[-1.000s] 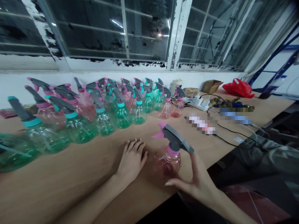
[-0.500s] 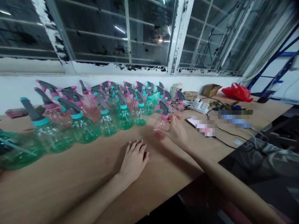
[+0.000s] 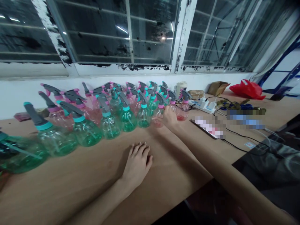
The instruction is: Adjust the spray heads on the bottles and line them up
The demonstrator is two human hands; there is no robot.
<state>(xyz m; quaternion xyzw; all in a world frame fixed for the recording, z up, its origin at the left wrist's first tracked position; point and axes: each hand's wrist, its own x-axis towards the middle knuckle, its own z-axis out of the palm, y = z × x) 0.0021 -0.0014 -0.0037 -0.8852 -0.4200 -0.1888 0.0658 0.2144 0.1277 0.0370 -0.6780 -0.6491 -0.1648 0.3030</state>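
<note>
Brown, plain tabletop (image 3: pixel 168 162) spread over the lower part of the frame, and near its lower middle my left hand (image 3: pixel 137 164) lay palm down, fingers loosely spread and holding nothing. My right forearm crossed from the lower right corner towards the middle of the picture, where my right hand (image 3: pixel 170 118) was wrapped around the body of a pink-collared spray bottle (image 3: pixel 160 111), thumb across its front. That bottle was upright, just right of centre, its grey trigger head above my fingers; my hand hid part of the body.

To its left, a row of green-tinted bottles (image 3: pixel 86 132) with turquoise collars ran down to the left edge of the frame, where the nearest one was cut off. Just right of my hand was another pink bottle (image 3: pixel 182 111), with reddish colour at its base. Right of centre lay a flat dark-edged device (image 3: pixel 208 127), its face pixelated, near some black cables (image 3: pixel 243 134).

Farther back, more pink and turquoise sprayers crowded together behind the front row. Beyond the device were a white power strip (image 3: pixel 205 107), a white tub (image 3: pixel 181 87), a brown paper bag (image 3: pixel 218 88) and, at right, a red plastic bag (image 3: pixel 247 89). Dark, barred windows (image 3: pixel 150 31) filled the top of the frame.
</note>
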